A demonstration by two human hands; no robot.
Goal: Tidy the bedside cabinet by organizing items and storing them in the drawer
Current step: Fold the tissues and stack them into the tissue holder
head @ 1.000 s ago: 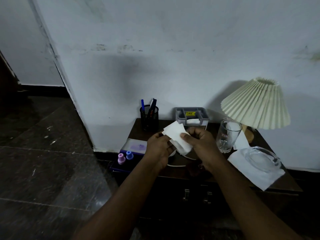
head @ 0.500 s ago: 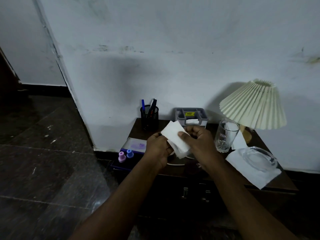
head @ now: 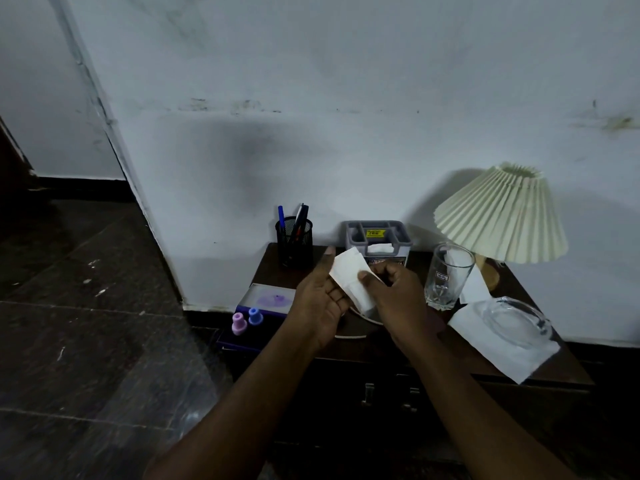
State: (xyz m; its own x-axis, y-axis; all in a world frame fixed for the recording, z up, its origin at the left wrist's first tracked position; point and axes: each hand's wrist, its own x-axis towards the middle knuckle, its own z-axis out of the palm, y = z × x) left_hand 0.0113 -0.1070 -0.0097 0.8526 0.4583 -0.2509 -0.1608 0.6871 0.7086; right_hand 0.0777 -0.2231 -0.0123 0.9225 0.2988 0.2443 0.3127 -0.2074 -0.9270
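Above the dark wooden bedside cabinet (head: 349, 344) my right hand (head: 398, 292) pinches a folded white paper napkin (head: 351, 273) between thumb and fingers. My left hand (head: 320, 297) lies palm up beside it with straight fingers, touching the napkin's left edge. The cabinet's drawer front with two metal handles (head: 389, 394) sits shut below my forearms. On top lie a purple box with two small bottles (head: 258, 311), a black mesh pen holder (head: 294, 240), a grey tissue organizer (head: 377, 239), a drinking glass (head: 446, 275) and a glass ashtray (head: 512, 320) on a white napkin (head: 502, 351).
A pleated cream lamp (head: 502, 216) stands at the back right of the cabinet against the white wall. A white cable (head: 349, 336) loops under my hands. Dark stone floor (head: 86, 341) stretches to the left.
My left hand has let go of the napkin and opened palm up. My right hand keeps hold of the napkin, which has tilted a little lower.
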